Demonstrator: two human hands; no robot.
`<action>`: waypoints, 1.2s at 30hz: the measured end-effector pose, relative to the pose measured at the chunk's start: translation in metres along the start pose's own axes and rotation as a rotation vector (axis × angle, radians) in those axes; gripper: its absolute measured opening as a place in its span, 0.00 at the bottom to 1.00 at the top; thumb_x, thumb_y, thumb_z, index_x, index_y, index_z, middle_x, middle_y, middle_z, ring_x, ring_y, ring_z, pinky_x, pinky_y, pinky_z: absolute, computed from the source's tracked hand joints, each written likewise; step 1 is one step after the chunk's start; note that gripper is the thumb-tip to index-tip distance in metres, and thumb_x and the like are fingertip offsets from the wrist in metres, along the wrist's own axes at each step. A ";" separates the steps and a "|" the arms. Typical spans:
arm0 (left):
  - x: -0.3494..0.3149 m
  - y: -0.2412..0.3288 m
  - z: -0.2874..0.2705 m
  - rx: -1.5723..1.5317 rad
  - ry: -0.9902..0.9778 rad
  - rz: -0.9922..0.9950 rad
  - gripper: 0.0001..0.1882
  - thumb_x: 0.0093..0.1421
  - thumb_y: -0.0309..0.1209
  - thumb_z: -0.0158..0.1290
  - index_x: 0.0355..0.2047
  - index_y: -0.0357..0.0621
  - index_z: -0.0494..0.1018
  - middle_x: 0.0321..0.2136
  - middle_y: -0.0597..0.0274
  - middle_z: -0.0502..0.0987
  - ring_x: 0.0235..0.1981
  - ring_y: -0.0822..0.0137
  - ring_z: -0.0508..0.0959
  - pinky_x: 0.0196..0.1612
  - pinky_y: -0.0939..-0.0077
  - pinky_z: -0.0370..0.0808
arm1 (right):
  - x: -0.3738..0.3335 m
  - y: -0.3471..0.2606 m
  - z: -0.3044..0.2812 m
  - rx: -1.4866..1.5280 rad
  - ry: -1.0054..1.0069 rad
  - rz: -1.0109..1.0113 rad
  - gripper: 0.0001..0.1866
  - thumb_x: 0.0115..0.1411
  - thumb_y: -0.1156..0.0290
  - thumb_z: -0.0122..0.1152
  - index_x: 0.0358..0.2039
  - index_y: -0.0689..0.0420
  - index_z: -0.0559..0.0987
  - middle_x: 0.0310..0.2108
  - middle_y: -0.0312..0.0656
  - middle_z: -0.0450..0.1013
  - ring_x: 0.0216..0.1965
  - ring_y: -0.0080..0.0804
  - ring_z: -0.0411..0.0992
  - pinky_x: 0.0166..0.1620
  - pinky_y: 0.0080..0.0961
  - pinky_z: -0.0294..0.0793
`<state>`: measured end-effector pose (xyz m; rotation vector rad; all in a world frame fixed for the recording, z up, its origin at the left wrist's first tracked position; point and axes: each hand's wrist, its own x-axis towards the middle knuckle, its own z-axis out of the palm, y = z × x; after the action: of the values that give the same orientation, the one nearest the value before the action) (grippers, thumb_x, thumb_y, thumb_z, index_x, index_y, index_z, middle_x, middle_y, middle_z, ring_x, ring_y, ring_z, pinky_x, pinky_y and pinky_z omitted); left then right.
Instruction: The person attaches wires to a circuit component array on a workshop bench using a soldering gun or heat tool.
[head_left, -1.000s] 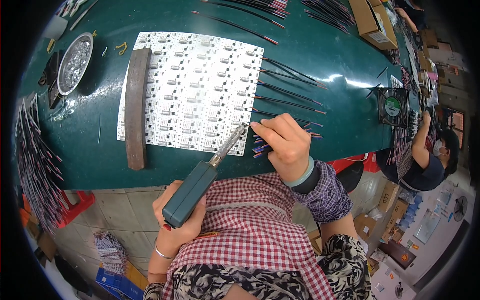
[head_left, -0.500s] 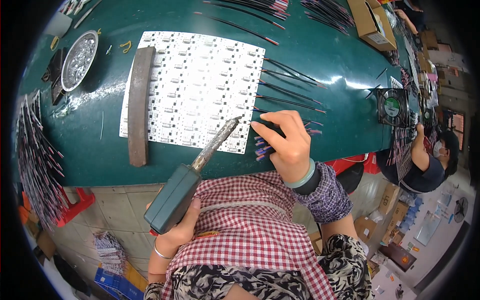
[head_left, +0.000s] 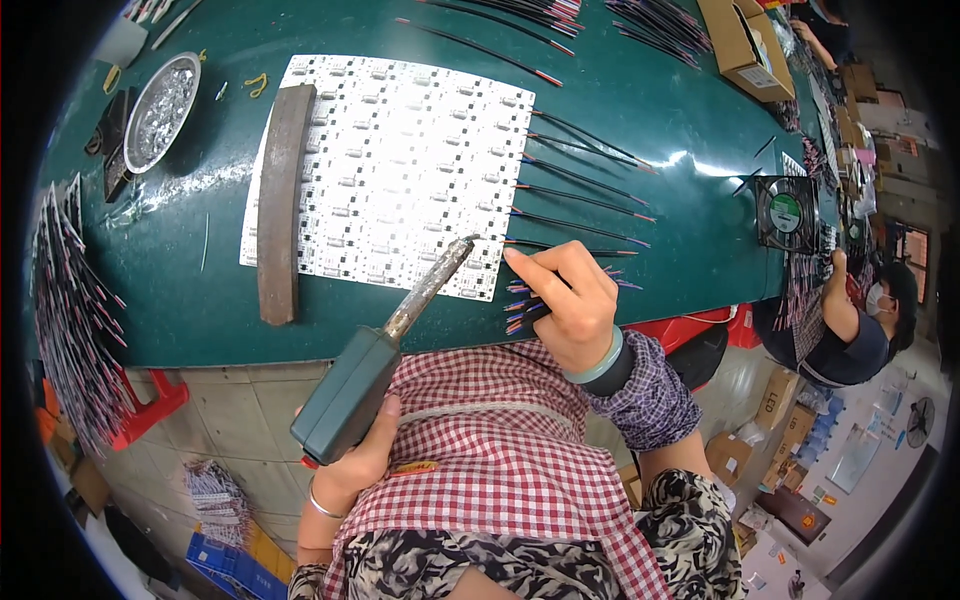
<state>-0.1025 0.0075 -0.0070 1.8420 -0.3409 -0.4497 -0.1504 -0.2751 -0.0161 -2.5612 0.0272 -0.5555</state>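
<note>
Diagonally: soldering iron in left hand closed grip, tip up-right toward circuit panel; right hand pinching wire.

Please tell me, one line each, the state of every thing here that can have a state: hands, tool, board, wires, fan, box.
Left hand: closed around the green-handled soldering iron.
Right hand: pinching a bundle of thin black wires.
White circuit panel: flat, weighted by a brown bar.
Soldering iron tip: over the panel's near edge; contact unclear.
Small black fan: lying flat.
Cardboard box: open.
</note>
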 end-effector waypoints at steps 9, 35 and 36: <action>0.009 0.001 0.001 0.060 -0.089 0.076 0.14 0.47 0.18 0.62 0.37 0.29 0.80 0.30 0.50 0.81 0.27 0.60 0.82 0.31 0.73 0.78 | -0.001 -0.003 0.004 -0.034 0.038 -0.049 0.26 0.33 0.85 0.59 0.40 0.66 0.82 0.33 0.44 0.76 0.33 0.40 0.74 0.31 0.32 0.73; 0.008 0.004 -0.001 0.086 -0.102 0.078 0.13 0.46 0.18 0.62 0.35 0.30 0.80 0.32 0.46 0.82 0.27 0.56 0.83 0.32 0.71 0.79 | 0.002 -0.003 0.002 -0.052 0.035 -0.046 0.22 0.34 0.85 0.58 0.36 0.65 0.82 0.32 0.44 0.77 0.33 0.41 0.75 0.33 0.31 0.77; 0.009 0.005 -0.001 0.103 -0.113 0.092 0.13 0.46 0.19 0.62 0.35 0.30 0.80 0.31 0.47 0.81 0.26 0.57 0.83 0.31 0.71 0.79 | 0.002 -0.003 0.002 -0.031 0.027 -0.032 0.24 0.33 0.85 0.57 0.36 0.65 0.83 0.32 0.46 0.78 0.34 0.43 0.75 0.34 0.32 0.78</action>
<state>-0.0945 0.0032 -0.0035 1.8960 -0.5319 -0.4808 -0.1483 -0.2720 -0.0156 -2.5882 0.0046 -0.6060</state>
